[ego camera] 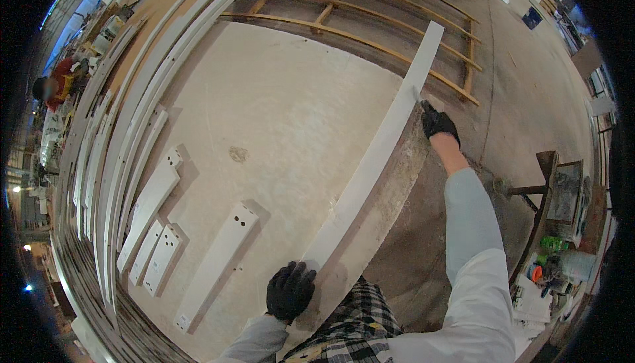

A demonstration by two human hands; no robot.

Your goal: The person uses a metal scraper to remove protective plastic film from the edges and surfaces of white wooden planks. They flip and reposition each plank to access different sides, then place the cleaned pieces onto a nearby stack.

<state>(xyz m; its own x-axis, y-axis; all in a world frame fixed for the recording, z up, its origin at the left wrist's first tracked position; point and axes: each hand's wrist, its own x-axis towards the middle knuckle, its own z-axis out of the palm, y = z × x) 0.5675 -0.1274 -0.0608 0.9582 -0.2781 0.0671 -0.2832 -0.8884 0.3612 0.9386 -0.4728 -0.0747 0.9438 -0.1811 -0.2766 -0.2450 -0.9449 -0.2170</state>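
A long white board (372, 164) lies slantwise along the near right side of the pale worktable (292, 110). My left hand (290, 291), in a black glove, rests on the board's near end, its fingers over the edge. My right hand (440, 124), also black-gloved, is at the board's right edge towards its far end, fingers curled. A small, blurred thing, perhaps a brush or scraper, seems to reach from its fingertips onto the board; what it is cannot be told. Left of the board lies a shorter white piece (218, 264) with dark holes in its end.
Several short white pieces (161, 259) with holes lie at the left, beside long white strips (139, 130). A wooden slatted frame (347, 3) is beyond the table. At the right stands a rack (545, 189) near a green item (553, 244). A person (62, 83) is far left.
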